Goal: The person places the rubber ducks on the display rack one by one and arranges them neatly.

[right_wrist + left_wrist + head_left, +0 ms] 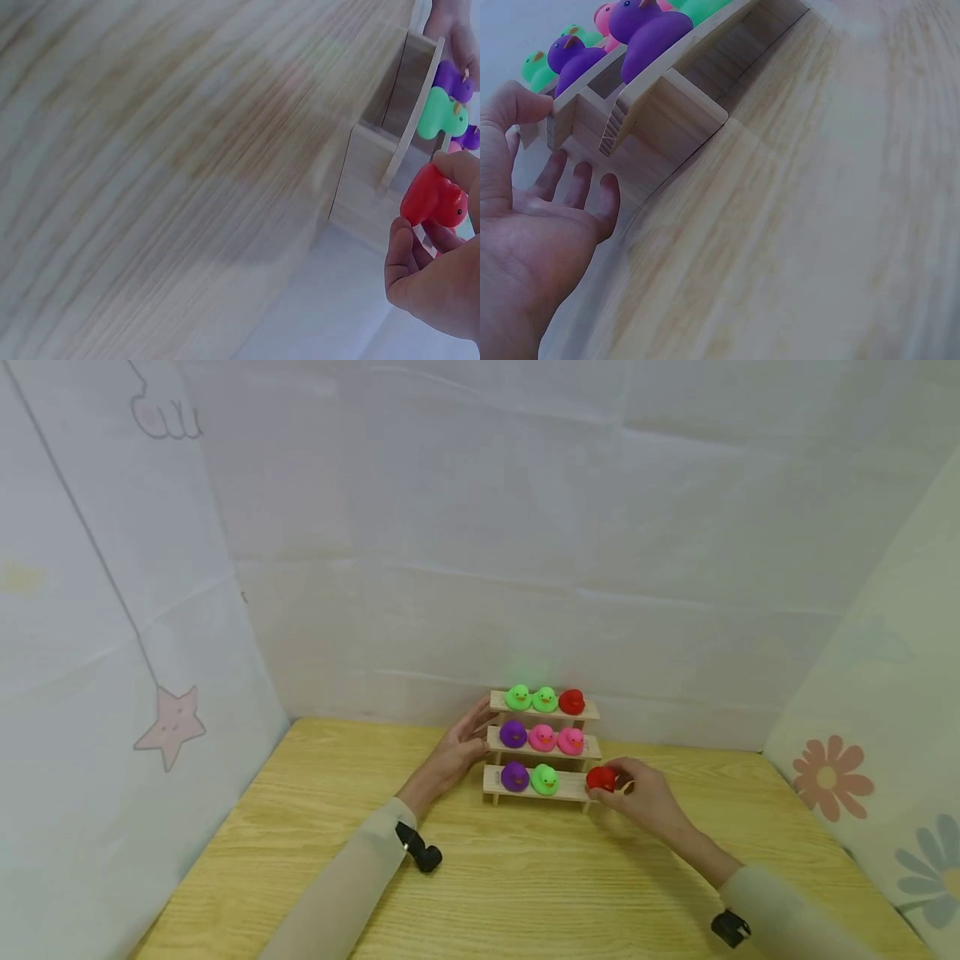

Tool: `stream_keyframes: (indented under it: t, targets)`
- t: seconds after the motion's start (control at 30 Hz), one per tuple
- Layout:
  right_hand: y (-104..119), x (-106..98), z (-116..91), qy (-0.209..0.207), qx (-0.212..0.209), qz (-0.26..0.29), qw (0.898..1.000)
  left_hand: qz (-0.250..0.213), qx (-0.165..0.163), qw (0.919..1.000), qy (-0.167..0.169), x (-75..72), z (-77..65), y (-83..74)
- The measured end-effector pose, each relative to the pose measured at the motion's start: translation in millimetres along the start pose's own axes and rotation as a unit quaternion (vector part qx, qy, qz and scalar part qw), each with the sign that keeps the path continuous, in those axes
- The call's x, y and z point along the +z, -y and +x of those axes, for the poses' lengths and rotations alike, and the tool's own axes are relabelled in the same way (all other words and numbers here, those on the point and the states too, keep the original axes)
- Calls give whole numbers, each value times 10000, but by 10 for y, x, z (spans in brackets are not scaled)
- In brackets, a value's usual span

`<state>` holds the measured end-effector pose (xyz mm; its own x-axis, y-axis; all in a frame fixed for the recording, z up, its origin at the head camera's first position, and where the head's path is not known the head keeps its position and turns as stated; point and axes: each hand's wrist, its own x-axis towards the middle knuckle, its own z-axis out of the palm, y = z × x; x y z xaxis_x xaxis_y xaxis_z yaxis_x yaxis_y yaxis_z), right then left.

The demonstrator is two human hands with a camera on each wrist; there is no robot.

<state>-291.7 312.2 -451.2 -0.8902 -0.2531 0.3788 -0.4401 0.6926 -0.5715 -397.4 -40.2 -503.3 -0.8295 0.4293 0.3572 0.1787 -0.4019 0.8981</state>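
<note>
A three-tier wooden display stand [566, 787] stands on the table, with rubber ducks on its steps. My right hand [647, 797] pinches a red rubber duck [431, 196] between thumb and fingers at the right end of the bottom step. Whether that duck touches the wood is hard to tell. On the same step sit a purple duck [514, 777] and a green duck [545, 780]. My left hand [453, 753] is at the stand's left end, fingers loosely bent; its thumb [532, 106] touches the middle step's end in the left wrist view.
The middle step bears a purple duck [513, 734] and two pink ducks [542, 737]. Two green ducks [518, 697] and a red duck [572, 702] sit on top. A pale cloth wall [420, 610] rises behind the wooden table [525, 893].
</note>
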Motion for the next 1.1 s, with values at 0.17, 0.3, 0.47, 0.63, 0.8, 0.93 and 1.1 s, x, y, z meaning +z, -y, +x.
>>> stream_keyframes:
  t: [0.17, 0.3, 0.47, 0.63, 0.8, 0.93, 1.1]
  targets:
    - [87, 110, 47, 101, -191, 1, 9998, -55, 61, 9999, 103, 10, -3, -4]
    - [129, 183, 80, 168, -205, 60, 9996, -59, 70, 9999, 104, 37, -13, -24]
    - [142, 233, 98, 254, -222, 151, 9993, 37, 43, 10000, 17, 88, -24, -37]
    - [138, 228, 71, 244, -144, 122, 9995, 1, -4, 10000, -5, 141, 12, -13]
    - [145, 219, 44, 199, -104, 115, 9997, 3, 17, 10000, 79, 165, 38, 14]
    - [144, 231, 42, 181, -141, 110, 9997, 20, 9, 10000, 30, 172, 35, 31]
    - [145, 284, 67, 199, -242, 93, 9995, -94, -23, 9999, -131, 101, -10, 53]
